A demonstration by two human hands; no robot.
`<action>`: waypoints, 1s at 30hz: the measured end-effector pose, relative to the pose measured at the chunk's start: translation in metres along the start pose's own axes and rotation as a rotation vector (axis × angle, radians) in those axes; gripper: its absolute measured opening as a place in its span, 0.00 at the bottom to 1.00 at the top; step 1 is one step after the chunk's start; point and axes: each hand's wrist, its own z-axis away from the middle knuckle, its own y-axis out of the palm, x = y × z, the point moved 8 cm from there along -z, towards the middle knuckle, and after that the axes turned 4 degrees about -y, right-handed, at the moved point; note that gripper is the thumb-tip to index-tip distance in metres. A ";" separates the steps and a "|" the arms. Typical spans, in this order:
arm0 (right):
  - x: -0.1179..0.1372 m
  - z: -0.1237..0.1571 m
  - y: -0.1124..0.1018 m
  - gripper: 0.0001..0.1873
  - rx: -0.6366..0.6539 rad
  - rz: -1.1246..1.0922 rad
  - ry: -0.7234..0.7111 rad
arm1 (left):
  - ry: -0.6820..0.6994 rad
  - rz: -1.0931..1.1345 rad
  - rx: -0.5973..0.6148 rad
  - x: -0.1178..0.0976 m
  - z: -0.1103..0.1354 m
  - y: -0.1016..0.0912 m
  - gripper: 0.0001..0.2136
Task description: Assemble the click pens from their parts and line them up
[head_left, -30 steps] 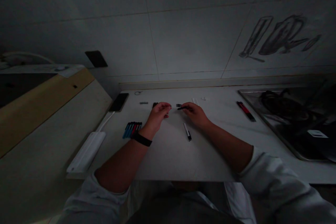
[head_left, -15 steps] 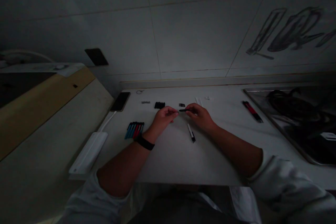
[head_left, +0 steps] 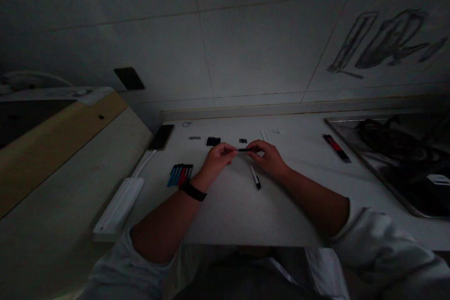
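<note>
A short black pen part (head_left: pixel 243 150) spans the gap between my hands above the counter. My right hand (head_left: pixel 267 155) pinches its right end between thumb and fingers. At its left end, my left hand (head_left: pixel 221 155) has thumb and forefinger pressed together; whatever small thing they hold is hidden. Below the hands lies a white and black pen (head_left: pixel 255 177). Beyond them are several black pen pieces (head_left: pixel 213 141) in a row, a few small dark pieces (head_left: pixel 243 140) and thin white sticks (head_left: pixel 265 137), probably refills.
Several blue and red pen barrels (head_left: pixel 180 175) lie by my left wrist, with small springs (head_left: pixel 194 138) farther back. A phone (head_left: pixel 161 137) and a white power strip (head_left: pixel 119 205) line the left side. Red and black pens (head_left: pixel 336 148) lie near the stove (head_left: pixel 404 164) at right.
The black pen part in my right hand has moved left, and its end now meets my left fingertips. The small gap between them has closed.
</note>
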 end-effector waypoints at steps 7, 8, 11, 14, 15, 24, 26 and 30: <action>0.010 0.001 -0.001 0.07 0.002 0.076 -0.108 | -0.056 0.040 0.012 0.002 0.001 0.000 0.13; 0.011 0.001 -0.001 0.07 0.006 0.089 -0.114 | -0.062 0.048 0.013 0.002 0.001 0.000 0.13; 0.015 0.001 -0.002 0.07 0.012 0.137 -0.145 | -0.082 0.059 0.019 0.002 0.001 0.001 0.13; 0.022 0.002 -0.003 0.08 0.019 0.186 -0.215 | -0.144 0.095 0.041 0.008 0.001 0.002 0.14; 0.024 0.003 -0.003 0.08 0.024 0.197 -0.234 | -0.172 0.114 0.049 0.010 0.001 0.003 0.14; 0.020 0.002 -0.002 0.10 0.063 0.262 -0.175 | -0.111 0.093 0.064 0.008 0.001 0.001 0.14; 0.018 0.001 -0.001 0.12 0.084 0.271 -0.151 | -0.093 0.079 0.068 0.006 0.001 0.002 0.13; 0.018 0.002 0.001 0.12 0.108 0.263 -0.129 | -0.082 0.081 0.062 0.004 0.000 0.002 0.12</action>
